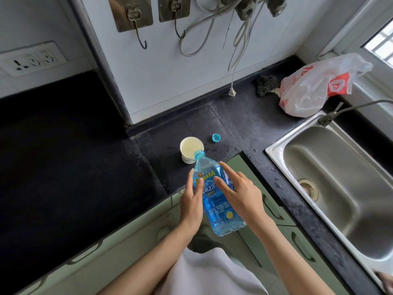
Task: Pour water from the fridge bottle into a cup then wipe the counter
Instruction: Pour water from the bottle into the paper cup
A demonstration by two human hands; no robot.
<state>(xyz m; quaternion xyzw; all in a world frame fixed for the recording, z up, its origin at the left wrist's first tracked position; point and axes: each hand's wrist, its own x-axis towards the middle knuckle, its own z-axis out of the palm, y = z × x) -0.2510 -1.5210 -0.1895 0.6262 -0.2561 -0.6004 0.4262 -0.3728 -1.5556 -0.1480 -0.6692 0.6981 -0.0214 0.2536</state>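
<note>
Bottle: a blue plastic bottle (214, 194), uncapped, was held tilted above the table edge, its open mouth brought over the rim of the cup.
Cup: a white paper cup (190, 151) was stood upright on the dark table (85, 167), just beyond the bottle's mouth.
Left hand: the left hand (192, 201) was laid against the bottle's left side, fingers held nearly straight along the label.
Right hand: the right hand (238, 192) was placed on the bottle's right side and top, fingers extended over the label.
Cap: a blue cap (216, 137) was left on the table, near the cup's right.
Droplets: water drops (234, 149) were scattered between the cap and the sink.
Sink: a steel sink (340, 177) was set at the right.
Bag: a red and white plastic bag (314, 86) was seen behind the sink, beside a dark scourer (266, 85).
</note>
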